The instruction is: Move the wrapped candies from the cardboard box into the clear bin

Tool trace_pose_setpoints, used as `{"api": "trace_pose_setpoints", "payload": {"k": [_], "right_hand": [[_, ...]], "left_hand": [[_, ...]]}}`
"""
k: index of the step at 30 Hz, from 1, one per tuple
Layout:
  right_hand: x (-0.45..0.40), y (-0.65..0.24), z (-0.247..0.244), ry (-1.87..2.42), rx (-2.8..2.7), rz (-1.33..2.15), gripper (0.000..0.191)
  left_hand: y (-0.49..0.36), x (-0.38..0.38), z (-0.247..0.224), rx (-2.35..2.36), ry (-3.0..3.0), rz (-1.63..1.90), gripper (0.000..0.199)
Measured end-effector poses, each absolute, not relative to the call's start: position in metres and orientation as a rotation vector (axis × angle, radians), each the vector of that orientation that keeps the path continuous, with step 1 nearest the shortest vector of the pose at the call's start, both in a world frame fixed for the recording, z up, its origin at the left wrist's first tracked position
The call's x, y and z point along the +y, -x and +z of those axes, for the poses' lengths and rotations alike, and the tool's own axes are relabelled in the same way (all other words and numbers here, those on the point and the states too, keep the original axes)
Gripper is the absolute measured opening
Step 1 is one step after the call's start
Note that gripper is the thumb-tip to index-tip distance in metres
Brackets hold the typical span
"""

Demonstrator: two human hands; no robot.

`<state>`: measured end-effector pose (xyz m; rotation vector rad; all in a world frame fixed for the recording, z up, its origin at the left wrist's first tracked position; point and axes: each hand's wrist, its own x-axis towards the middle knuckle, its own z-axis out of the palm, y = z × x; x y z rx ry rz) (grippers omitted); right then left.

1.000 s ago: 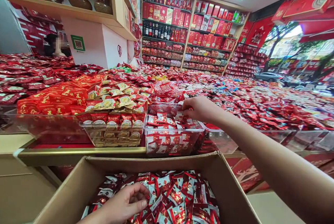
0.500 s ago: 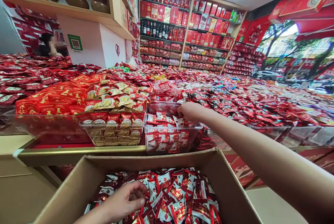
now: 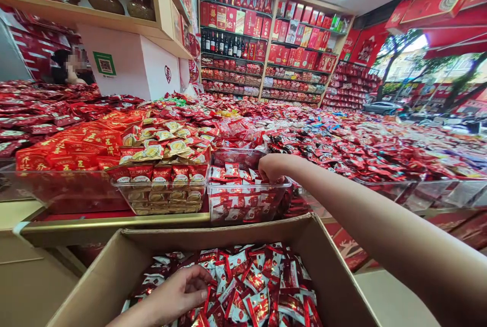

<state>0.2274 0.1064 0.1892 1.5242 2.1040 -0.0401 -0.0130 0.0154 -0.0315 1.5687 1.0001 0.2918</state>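
My left hand rests just over the wrapped candies in an open cardboard box. Its fingers are loosely curled and a gap separates them from the thumb; nothing shows in its grasp. Stretched forward, my right hand dips into the right side of a clear plastic bin that holds small red and white wrapped candies. Its fingers are bent downward and pressed together, and their tips are hidden, so I cannot see what they hold.
Left of the bin stands a clear container of gold and red durian packets. Red pouches are heaped farther left. Candy piles spread right and behind. A gold counter edge runs behind the box. A person is at far left.
My right hand has sunk slightly lower into the bin. My left hand stays almost still over the box. The view has shifted a little.
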Motion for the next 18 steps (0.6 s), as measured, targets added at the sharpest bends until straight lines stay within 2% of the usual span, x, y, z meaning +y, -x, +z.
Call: {"api": "trace_pose_setpoints", "payload": {"k": [13, 18], "right_hand": [[0.124, -0.236, 0.187, -1.508, 2.051, -0.200, 0.021], [0.128, -0.231, 0.176, -1.462, 2.017, -0.200, 0.028]], "left_hand": [[0.015, 0.017, -0.033, 0.999, -1.594, 0.289, 0.028], [0.016, 0.016, -0.037, 1.008, -1.592, 0.285, 0.027]]}}
